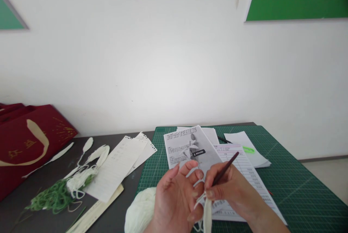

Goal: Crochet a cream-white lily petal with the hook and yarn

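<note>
My right hand [225, 187] pinches a crochet hook [225, 168] with a dark brown handle pointing up and to the right. From the same fingertips hangs a narrow white crocheted strip [207, 215], cut off by the bottom edge. Palm up beside it is my left hand [176, 196], its fingers apart and loosely curled. White yarn [200, 200] runs between the strip and the left fingers; whether it is looped around a finger I cannot tell. Against the left wrist lies a ball of white yarn [140, 209], partly hidden.
Printed sheets [176, 149] and a form [251, 182] lie on a green cutting mat [296, 189]. A lime clip [248, 149] sits on white paper. To the left are handwritten notes [116, 167], a ruler [95, 213], green yarn [54, 196], white crocheted petals [87, 144] and a red bag [35, 142].
</note>
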### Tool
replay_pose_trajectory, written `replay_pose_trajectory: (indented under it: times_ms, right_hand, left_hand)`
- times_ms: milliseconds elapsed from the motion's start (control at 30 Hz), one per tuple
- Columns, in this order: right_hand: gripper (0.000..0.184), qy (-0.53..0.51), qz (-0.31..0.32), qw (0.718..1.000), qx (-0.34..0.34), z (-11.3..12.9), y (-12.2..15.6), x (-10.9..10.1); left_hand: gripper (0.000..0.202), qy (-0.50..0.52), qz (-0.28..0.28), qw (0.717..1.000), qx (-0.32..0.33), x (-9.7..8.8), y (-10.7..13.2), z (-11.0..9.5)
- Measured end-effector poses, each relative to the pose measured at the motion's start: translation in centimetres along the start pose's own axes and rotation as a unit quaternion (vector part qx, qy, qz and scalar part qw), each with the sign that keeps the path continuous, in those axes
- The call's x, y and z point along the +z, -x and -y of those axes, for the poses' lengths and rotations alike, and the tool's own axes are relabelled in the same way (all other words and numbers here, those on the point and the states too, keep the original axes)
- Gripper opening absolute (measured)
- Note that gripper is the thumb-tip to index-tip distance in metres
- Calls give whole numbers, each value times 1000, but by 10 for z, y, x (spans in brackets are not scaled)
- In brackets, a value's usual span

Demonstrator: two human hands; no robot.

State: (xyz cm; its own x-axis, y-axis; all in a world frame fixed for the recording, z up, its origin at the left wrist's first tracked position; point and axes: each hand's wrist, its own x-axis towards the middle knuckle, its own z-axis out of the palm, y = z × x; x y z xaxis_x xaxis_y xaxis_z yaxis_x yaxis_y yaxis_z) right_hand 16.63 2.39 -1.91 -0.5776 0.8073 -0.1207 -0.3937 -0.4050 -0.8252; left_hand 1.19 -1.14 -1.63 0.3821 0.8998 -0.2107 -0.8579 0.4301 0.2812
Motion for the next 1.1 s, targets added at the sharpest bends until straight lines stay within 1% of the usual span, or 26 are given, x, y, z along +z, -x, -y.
replay_pose_trajectory:
  times_ms: [67, 133, 167, 233, 267, 300, 333, 367, 400, 433, 467, 500, 533, 567, 600, 667, 733, 767, 800, 867, 900, 1000, 1100]
  right_hand:
    - [17, 7, 2, 1000, 1, 2, -1, 1]
    - [18, 3, 10, 1000, 10, 3, -3, 4]
    - [18, -1, 13, 1000, 15, 3, -3, 5]
    - [18, -4, 16, 1000, 21, 3, -3, 8]
    - [18, -2, 19, 1000, 22, 3, -3, 9]
    - [17, 0, 20, 1000, 23, 3, -3, 9]
    - [17, 2, 21, 1000, 22, 3, -3, 10]
    - [17, 3, 21, 1000, 21, 3, -2, 10]
    - [17, 2, 20, 1000, 17, 3, -2, 10]
    - [18, -2, 17, 1000, 13, 3, -2, 10]
    - [18, -4, 14, 1000, 9, 3, -2, 9]
    - [18, -6, 11, 1000, 5, 3, -2, 9]
    - [19, -6, 8, 1000, 3, 2, -2, 8]
    - [18, -4, 5, 1000, 3, 2, -3, 7]
    - [18, 0, 5, 1000, 5, 2, -3, 6]
    - [18, 3, 2, 1000, 8, 1, -3, 5]
    - [18, 3, -3, 1000, 4, 1, -3, 4]
    - [18, 2, -6, 1000, 0, 1, -3, 4]
    - [18, 2, -10, 1000, -5, 1, -3, 4]
    - [19, 4, -17, 1000, -17, 2, -4, 4]
    - [19, 6, -24, 999, -27, 2, -5, 4]
    - [18, 22, -57, 996, -65, 5, -7, 2]
    - [17, 62, -101, 988, -102, 6, -9, 0]
  left_hand:
    - [28, 40, 16, 999, 18, -2, 6, -4]
    - [22, 85, 24, 994, 60, 1, 12, -10]
    - [19, 89, 30, 992, 84, 4, 16, -13]
    - [14, 43, 21, 987, 152, 13, 21, -18]
    - [14, -6, 10, 982, 189, 18, 23, -19]
    - [18, -74, 3, 969, 238, 23, 24, -20]
    - [23, -168, -3, 941, 293, 27, 25, -20]
    - [27, -286, -10, 896, 340, 30, 25, -21]
    - [28, -403, -14, 839, 365, 32, 25, -23]
    - [27, -509, -19, 778, 369, 33, 24, -26]
    - [21, -583, -18, 736, 342, 32, 23, -30]
    - [15, -619, -4, 732, 285, 31, 22, -36]
    - [6, -606, 7, 763, 224, 29, 19, -42]
    - [13, -555, 26, 817, 151, 27, 17, -48]
    - [23, -530, 38, 840, 114, 24, 14, -54]
    - [39, -486, 65, 869, 64, 18, 8, -59]
    - [57, -418, 82, 904, 37, 13, 3, -56]
    - [61, -381, 83, 920, 34, 11, 0, -51]
    - [57, -344, 76, 935, 35, 9, -3, -45]
    - [36, -286, 58, 956, 39, 6, -9, -33]
    - [32, -267, 49, 962, 39, 5, -12, -27]
    - [58, -253, 30, 967, 21, 4, -17, -14]
    - [85, -293, 5, 954, 56, 1, -19, -7]
